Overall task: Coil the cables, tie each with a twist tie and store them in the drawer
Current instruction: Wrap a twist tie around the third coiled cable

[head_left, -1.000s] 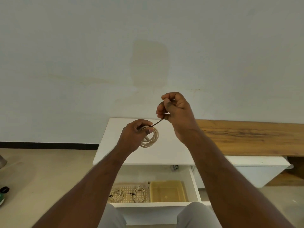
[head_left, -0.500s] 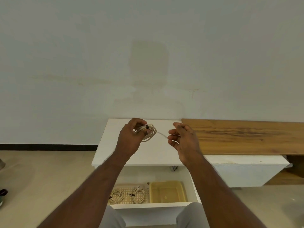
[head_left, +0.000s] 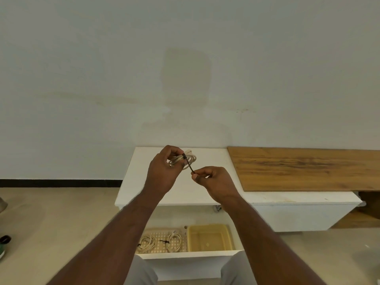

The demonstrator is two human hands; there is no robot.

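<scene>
My left hand (head_left: pixel 162 171) pinches a coiled cream cable (head_left: pixel 190 159) above the white cabinet top (head_left: pixel 185 192). A black twist tie (head_left: pixel 188 164) wraps one side of the coil, and its free end runs down to my right hand (head_left: pixel 213 182), which pinches it between thumb and forefinger. Below, the open drawer (head_left: pixel 189 255) holds two tied cream cable coils (head_left: pixel 147 242) (head_left: pixel 174 241) on a perforated cream tray (head_left: pixel 160 235).
A yellow plastic bin (head_left: pixel 209 237) sits in the drawer to the right of the tray. A wooden board (head_left: pixel 308 169) lies on the cabinet top at right. My knees show at the bottom edge. Beige floor spreads to the left.
My right hand dropped from above the coil, let go briefly with its fingers apart, and now pinches the tie's end lower right. The left hand lifted the coil slightly toward the wall.
</scene>
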